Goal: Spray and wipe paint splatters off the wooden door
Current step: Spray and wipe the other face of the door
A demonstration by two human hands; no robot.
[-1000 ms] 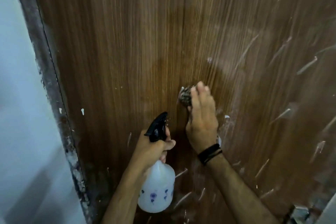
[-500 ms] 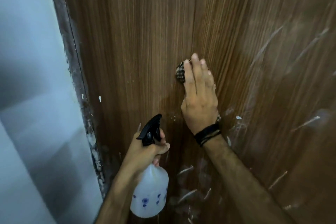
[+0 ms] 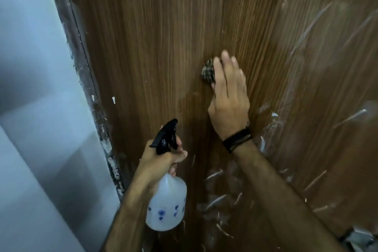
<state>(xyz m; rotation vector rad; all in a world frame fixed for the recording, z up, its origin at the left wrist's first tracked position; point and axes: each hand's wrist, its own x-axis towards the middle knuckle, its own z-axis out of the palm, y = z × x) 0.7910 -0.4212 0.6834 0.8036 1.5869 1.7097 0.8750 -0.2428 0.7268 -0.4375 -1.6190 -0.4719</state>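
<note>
The brown wooden door [image 3: 163, 37] fills the view, streaked with white paint splatters [image 3: 213, 175] low down and on the right. My right hand [image 3: 230, 98] lies flat on the door with straight fingers, pressing a small checkered cloth [image 3: 208, 72] against the wood; only the cloth's left edge shows. My left hand [image 3: 161, 161] grips the neck of a white spray bottle [image 3: 166, 208] with blue dots and a black trigger head [image 3: 165, 136], held lower left, close to the door.
A dark, paint-flecked door frame [image 3: 90, 92] runs down the left, with a pale wall [image 3: 30, 88] beside it. A small white drip [image 3: 113, 100] sits near the frame. Something grey and metallic [image 3: 360, 237] shows at the bottom right corner.
My right hand has slid the cloth up the door from beside the bottle. The view shifted right, showing more wall. My left hand keeps its hold on the bottle.
</note>
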